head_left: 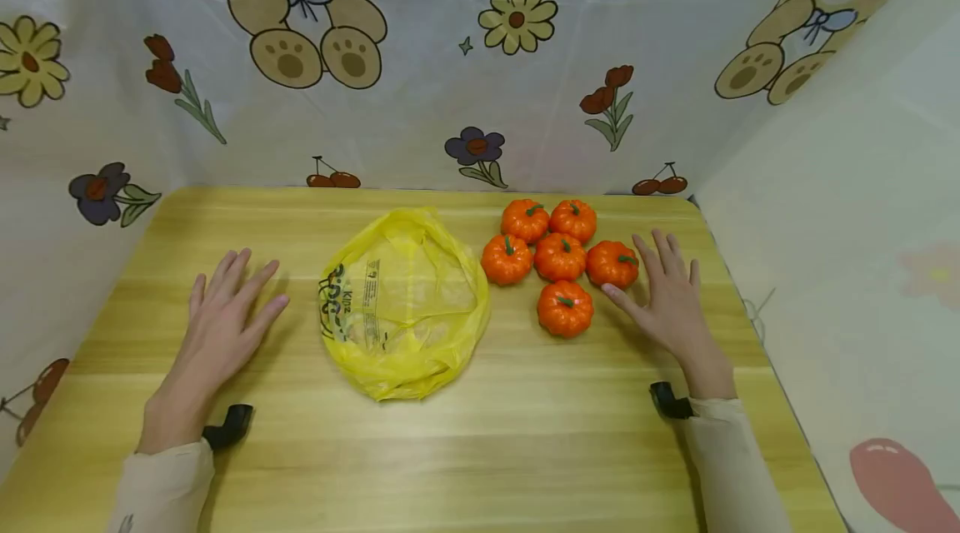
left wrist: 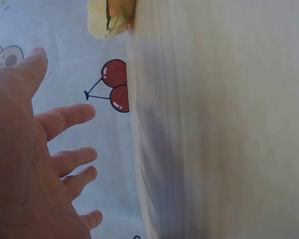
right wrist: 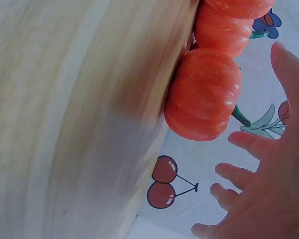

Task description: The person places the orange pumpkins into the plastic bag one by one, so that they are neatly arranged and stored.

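Note:
A yellow plastic bag with dark print lies on the table, its rim spread into a rough circle. Right of it sits a cluster of several small orange pumpkins with green stems. My left hand is held over the table left of the bag, fingers spread, holding nothing. On the other side my right hand is beside the rightmost pumpkin, thumb and fingers spread. In the right wrist view that pumpkin is near the fingers, none of them curled round it.
The wooden table meets a patterned cloth with bears and flowers along its back edge. A pale cloth rises along the right side. Each wrist carries a black mount.

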Action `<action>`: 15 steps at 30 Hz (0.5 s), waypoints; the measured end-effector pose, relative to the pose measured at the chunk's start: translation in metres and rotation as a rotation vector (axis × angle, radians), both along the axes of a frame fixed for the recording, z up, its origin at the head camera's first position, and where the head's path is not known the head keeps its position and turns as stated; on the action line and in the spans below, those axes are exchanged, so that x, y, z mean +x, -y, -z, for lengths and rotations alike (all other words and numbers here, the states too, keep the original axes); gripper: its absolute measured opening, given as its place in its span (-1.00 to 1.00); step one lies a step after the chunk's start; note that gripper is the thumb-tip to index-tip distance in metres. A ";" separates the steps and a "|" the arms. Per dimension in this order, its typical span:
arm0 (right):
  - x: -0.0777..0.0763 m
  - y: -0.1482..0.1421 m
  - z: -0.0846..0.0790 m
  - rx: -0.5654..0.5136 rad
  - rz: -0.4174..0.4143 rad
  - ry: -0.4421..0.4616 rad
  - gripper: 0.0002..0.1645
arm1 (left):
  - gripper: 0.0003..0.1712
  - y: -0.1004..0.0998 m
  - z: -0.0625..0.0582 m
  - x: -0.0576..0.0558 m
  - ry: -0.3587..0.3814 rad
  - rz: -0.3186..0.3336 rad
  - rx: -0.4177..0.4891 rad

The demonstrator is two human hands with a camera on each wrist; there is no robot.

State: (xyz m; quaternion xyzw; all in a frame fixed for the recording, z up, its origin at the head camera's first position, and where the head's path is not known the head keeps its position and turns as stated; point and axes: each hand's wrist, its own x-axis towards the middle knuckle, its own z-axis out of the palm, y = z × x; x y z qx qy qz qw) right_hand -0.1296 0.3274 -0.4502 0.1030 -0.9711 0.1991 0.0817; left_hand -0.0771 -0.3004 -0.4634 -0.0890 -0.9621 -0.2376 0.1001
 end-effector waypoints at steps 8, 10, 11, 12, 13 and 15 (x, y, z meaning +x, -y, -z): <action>-0.002 0.000 0.000 -0.008 -0.014 0.003 0.13 | -0.35 0.007 0.006 -0.002 0.010 0.008 0.105; -0.002 0.000 0.000 -0.013 -0.014 0.000 0.12 | -0.38 0.010 0.009 -0.003 0.025 0.009 0.185; -0.002 0.000 0.000 -0.017 -0.014 0.000 0.12 | -0.39 0.012 0.011 -0.003 0.038 0.006 0.227; -0.002 0.000 0.000 -0.020 -0.014 0.002 0.12 | -0.39 0.013 0.013 -0.004 0.048 0.000 0.267; -0.002 0.000 0.001 -0.023 -0.013 0.005 0.12 | -0.40 0.014 0.014 -0.004 0.059 -0.010 0.304; -0.002 -0.001 0.001 -0.027 -0.012 0.012 0.11 | -0.41 0.015 0.018 -0.003 0.088 -0.043 0.370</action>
